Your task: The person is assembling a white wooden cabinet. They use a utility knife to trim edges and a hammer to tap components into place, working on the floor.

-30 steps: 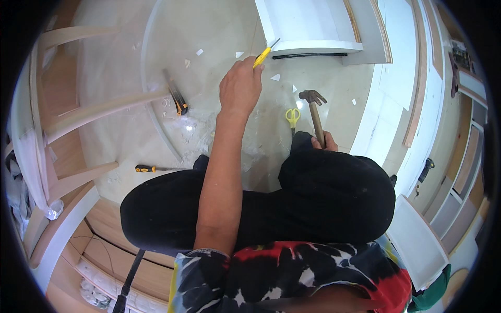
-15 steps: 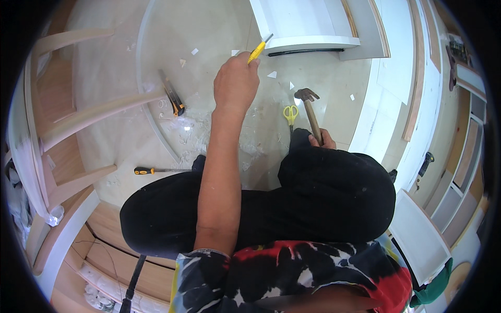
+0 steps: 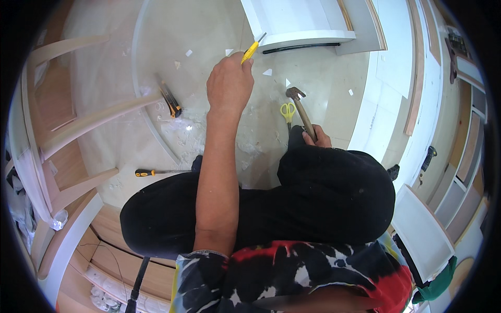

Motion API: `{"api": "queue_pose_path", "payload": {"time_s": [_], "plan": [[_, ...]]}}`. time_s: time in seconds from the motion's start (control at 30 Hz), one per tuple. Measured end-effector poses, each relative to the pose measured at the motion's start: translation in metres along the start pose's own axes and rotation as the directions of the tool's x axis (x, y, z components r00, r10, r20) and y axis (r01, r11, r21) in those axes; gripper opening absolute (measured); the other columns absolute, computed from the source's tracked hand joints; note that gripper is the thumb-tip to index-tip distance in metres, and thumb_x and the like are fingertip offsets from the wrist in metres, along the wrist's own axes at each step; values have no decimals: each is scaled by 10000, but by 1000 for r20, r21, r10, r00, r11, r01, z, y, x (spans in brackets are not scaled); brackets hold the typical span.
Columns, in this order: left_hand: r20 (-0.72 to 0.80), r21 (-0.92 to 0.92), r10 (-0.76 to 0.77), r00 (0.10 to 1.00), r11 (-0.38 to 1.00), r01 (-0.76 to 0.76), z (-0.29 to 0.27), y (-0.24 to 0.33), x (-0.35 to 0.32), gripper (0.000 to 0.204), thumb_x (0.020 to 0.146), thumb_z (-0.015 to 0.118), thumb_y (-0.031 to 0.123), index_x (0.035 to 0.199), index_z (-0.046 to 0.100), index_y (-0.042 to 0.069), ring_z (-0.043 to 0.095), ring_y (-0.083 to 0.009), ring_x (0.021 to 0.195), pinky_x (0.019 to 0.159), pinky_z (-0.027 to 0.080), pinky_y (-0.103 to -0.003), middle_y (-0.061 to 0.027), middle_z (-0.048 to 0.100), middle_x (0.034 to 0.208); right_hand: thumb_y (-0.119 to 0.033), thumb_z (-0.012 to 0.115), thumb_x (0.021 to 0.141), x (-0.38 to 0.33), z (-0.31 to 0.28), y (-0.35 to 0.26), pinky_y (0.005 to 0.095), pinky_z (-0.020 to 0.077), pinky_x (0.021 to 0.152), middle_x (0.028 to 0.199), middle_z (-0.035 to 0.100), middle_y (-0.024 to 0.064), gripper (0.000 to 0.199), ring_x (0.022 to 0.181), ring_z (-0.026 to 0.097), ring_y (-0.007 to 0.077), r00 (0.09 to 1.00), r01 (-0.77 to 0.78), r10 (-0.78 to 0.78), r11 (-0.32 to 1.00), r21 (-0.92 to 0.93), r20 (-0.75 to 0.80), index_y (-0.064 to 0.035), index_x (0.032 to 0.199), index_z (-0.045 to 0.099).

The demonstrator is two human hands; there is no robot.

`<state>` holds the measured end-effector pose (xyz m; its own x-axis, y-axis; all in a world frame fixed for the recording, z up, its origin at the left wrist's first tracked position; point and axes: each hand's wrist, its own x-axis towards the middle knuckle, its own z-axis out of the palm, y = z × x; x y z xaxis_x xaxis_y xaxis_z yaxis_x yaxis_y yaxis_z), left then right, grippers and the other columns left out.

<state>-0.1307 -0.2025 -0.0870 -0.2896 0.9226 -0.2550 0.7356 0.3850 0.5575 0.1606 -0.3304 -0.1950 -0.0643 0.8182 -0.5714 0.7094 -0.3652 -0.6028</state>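
My left hand (image 3: pixel 229 81) reaches forward, closed round a slim yellow utility knife (image 3: pixel 250 52) whose narrow grey tip points up and right, close to the corner of a white panelled furniture piece (image 3: pixel 308 37). Beside my right knee, my right hand (image 3: pixel 320 138) grips the wooden handle of a claw hammer (image 3: pixel 304 116). The hammer's rusty head is raised away from me. Yellow-handled scissors (image 3: pixel 287 110) are just left of the hammer, their blades partly hidden by my foot.
A black-and-orange cutter (image 3: pixel 174 106) and a screwdriver (image 3: pixel 145 172) lie on the floor (image 3: pixel 172 15) at left. A wooden frame with legs (image 3: pixel 104 116) stands there too. White scraps (image 3: pixel 267 72) are scattered ahead. Long white boards (image 3: pixel 383 78) lie at right.
The view has shifted slightly. My left hand with the yellow utility knife and my right hand with the hammer sit slightly further left in view. Both grips are unchanged.
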Motion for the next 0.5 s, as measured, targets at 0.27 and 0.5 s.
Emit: {"api": "queue_pose_path", "payload": {"time_s": [0.27, 0.5], "plan": [[9, 35, -28, 1000, 999, 27, -1, 9, -4, 249, 959, 578, 233, 971, 675, 4, 651, -395, 888, 778, 503, -491, -212, 672, 911, -304, 660, 941, 0, 5, 3, 402, 518, 690, 826, 679, 200, 378, 761, 693, 331, 999, 15, -14, 999, 44, -41, -35, 1191, 566], [64, 59, -106, 992, 993, 102, -5, 17, 0, 256, 971, 552, 238, 967, 670, 11, 644, -399, 898, 788, 497, -501, -209, 673, 929, -277, 662, 945, -1, 5, -1, 391, 494, 616, 741, 653, 176, 341, 658, 660, 296, 995, 79, -75, 995, 55, -73, -24, 1154, 570]]}}
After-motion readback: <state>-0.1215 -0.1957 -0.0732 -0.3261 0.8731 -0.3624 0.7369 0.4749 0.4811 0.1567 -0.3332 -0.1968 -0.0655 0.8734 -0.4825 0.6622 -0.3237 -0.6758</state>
